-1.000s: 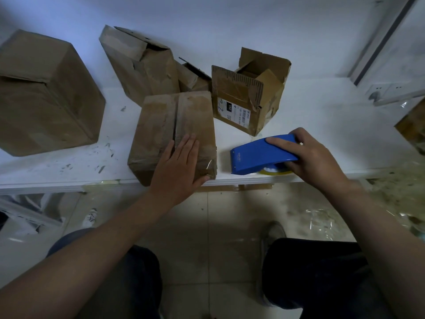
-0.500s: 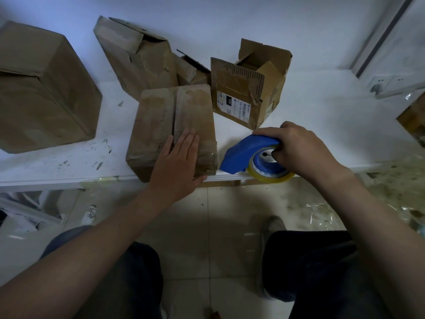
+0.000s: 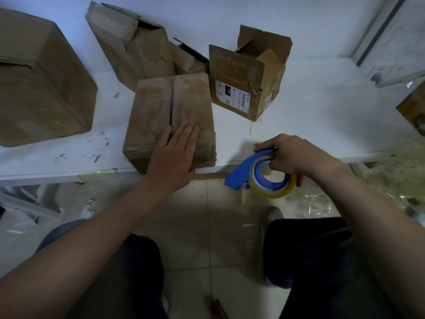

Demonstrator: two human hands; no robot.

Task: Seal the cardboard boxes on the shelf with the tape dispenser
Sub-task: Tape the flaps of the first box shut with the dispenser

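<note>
near, at 5 o'clock, the right hand (image 3: 296, 157) grips the tape dispenser (image 3: 241, 172) just off the shelf (image 3: 322, 132) edge, over the floor; a loose hold could drop it. the left hand (image 3: 174, 157) lies flat, fingers straight, on the front box (image 3: 156, 107); its seam gapes, so tape might wrinkle across it. one dispenser; five boxes, a sixth cropped at 3 o'clock.

Cardboard box (image 3: 161, 116), centre: matt brown, dusty, rubbed pale in patches; shiny clear film along its near edge. Open box (image 3: 264, 88), 1 o'clock: raw corrugated cardboard, torn edges, white paper label (image 3: 230, 93). Tape dispenser (image 3: 240, 172), 4 o'clock: smooth blue plastic; tape roll (image 3: 276, 194) glossy, yellowish. Shelf (image 3: 322, 125): white, smooth, matt, dark scuffs at 9 o'clock. Floor (image 3: 207, 226): pale tile, faint sheen.
</note>
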